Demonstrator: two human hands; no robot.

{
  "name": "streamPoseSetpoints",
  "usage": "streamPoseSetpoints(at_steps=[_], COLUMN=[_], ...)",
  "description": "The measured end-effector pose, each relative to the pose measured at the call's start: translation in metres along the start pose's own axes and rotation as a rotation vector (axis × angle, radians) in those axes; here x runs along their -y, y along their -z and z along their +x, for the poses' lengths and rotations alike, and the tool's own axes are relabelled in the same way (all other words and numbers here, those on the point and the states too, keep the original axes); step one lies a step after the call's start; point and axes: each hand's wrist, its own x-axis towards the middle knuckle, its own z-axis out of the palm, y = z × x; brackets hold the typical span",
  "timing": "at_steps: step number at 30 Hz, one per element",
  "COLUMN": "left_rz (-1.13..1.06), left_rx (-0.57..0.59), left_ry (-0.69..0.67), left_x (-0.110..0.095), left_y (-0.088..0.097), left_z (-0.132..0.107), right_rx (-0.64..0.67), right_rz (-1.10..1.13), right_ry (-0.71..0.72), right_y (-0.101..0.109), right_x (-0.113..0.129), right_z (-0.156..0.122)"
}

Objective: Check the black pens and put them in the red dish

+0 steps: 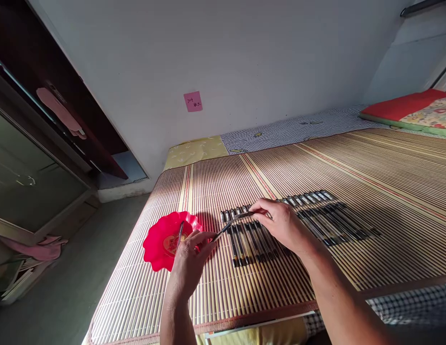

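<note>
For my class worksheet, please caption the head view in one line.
Left hand and right hand hold slender dark pieces near a red dish and rows of pen parts.

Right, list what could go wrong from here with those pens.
1. The slim dark item is pinched between the left hand and right hand, so it might slip and drop among the pens.
2. The right hand reaches over the laid-out pens, so it could brush some out of line.
3. The red dish lies close by the left hand, which might nudge it.
</note>
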Motion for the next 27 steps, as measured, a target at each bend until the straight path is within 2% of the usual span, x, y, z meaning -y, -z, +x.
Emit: streamPoseSetpoints(at_steps=[6,10,15,19,27], left_rz=[0.021,-0.012,-0.187,-0.324,-0.582], left_rx=[0.018,0.030,0.162,0.246,0.307], left_ry=[-0.038,-0.043,0.030,0.042,0.085], left_x=[-0.003,-0.004,-0.005,-0.008,-0.016], left_y=[-0.002,-0.004,-0.010,-0.017,-0.029], left_z=[0.000,-0.001,-0.003,-0.004,-0.003], right_rx=[0.043,0.090,0.135,0.156,0.168], right_rz=[0.023,0.276,0.596,0.650,0.677], right_ry=[0.013,-0.102,-0.185,-0.206,-0.221], right_y=[-0.001,-0.006,-0.013,-0.014,-0.018], right_x=[0.006,0.012,0.021,0.023,0.022], right_z=[0.001,-0.001,0.000,0.000,0.000])
